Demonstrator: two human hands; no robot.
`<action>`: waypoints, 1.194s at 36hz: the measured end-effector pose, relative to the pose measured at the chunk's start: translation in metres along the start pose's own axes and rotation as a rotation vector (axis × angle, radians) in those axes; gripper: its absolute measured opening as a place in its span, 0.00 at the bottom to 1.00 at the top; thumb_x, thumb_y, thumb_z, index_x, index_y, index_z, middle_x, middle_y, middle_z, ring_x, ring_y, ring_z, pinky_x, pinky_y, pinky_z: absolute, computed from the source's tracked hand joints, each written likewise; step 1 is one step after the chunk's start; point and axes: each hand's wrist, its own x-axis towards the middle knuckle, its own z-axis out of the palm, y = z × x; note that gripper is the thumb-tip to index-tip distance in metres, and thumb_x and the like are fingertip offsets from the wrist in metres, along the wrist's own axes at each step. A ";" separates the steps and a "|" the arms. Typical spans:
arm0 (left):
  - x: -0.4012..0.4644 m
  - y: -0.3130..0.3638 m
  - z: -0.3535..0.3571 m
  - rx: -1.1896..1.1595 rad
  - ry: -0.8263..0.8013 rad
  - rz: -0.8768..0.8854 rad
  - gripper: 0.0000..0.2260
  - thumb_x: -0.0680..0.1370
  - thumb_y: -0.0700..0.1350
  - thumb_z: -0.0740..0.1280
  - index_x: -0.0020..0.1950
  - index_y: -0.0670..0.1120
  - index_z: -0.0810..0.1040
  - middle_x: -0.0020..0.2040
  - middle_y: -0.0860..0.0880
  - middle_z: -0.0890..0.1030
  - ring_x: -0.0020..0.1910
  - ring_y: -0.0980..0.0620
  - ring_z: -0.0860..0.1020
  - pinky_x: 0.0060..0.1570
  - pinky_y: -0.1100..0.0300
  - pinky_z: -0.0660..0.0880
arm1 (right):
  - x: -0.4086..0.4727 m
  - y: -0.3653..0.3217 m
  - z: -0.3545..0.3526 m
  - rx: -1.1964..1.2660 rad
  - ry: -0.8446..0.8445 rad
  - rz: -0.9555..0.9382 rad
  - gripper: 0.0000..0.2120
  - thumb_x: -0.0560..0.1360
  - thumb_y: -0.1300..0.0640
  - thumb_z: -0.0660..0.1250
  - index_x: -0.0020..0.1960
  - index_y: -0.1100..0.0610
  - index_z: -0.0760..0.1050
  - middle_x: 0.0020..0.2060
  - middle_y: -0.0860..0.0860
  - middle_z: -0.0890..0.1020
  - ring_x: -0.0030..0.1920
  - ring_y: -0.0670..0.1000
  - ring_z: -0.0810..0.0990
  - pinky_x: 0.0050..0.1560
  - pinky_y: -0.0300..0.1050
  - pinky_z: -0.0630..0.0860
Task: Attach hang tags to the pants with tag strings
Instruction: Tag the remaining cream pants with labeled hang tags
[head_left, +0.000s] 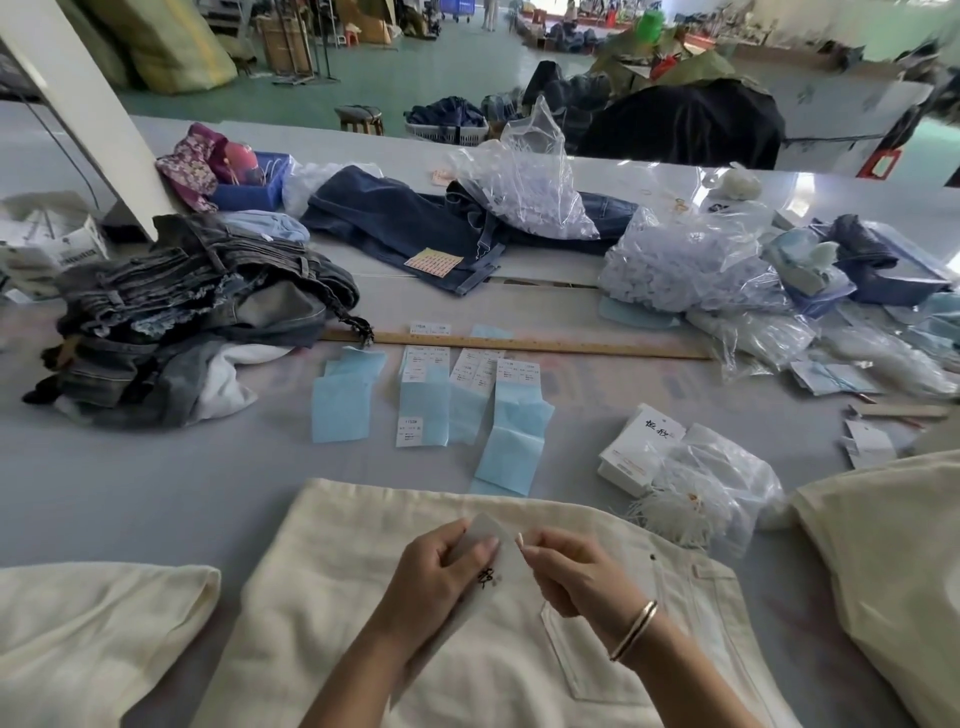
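Cream pants (363, 597): lay flat on the table (156, 478) directly under both hands, back pocket up, probably so the waistband was within easy reach for tagging.
Left hand (441, 577): fingers curled round a translucent white hang tag (485, 535), thumb pressing its face; the tag was held up off the cloth, likely to keep its hole accessible.
Right hand (566, 571): fingertips pinched together just beside the tag's upper edge, apparently on a tag string, though the string itself was too thin to make out.
Tag strings (670, 512): a white bundle spilled from a clear bag at the right, near the pants, close enough for a quick pick.
Boxed tags (641, 447): white pack just behind the strings, same side as the working hand.
Blue label sheets (431, 400): laid out in rows below a wooden ruler (519, 345), seemingly sorted by size.
Denim pile (192, 306): stacked to the left, well apart from the work.
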 end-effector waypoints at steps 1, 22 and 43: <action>0.000 0.002 0.000 -0.005 -0.010 0.005 0.23 0.69 0.61 0.66 0.44 0.40 0.80 0.34 0.52 0.78 0.34 0.57 0.72 0.36 0.65 0.70 | -0.001 0.000 0.001 -0.006 -0.016 -0.021 0.11 0.78 0.65 0.61 0.38 0.58 0.72 0.21 0.44 0.63 0.21 0.42 0.59 0.21 0.31 0.56; -0.005 0.012 0.005 0.058 -0.131 -0.011 0.09 0.74 0.52 0.67 0.34 0.56 0.77 0.28 0.58 0.74 0.29 0.62 0.69 0.31 0.70 0.66 | -0.003 0.001 -0.006 -0.254 -0.134 -0.205 0.07 0.69 0.61 0.58 0.37 0.54 0.74 0.25 0.43 0.69 0.26 0.39 0.63 0.29 0.31 0.61; -0.007 0.002 0.020 0.474 -0.037 0.023 0.09 0.77 0.53 0.65 0.44 0.48 0.77 0.34 0.51 0.80 0.36 0.51 0.78 0.39 0.52 0.76 | -0.005 0.034 0.005 -0.306 0.284 -0.276 0.13 0.78 0.67 0.62 0.51 0.49 0.74 0.33 0.51 0.75 0.36 0.45 0.72 0.41 0.46 0.72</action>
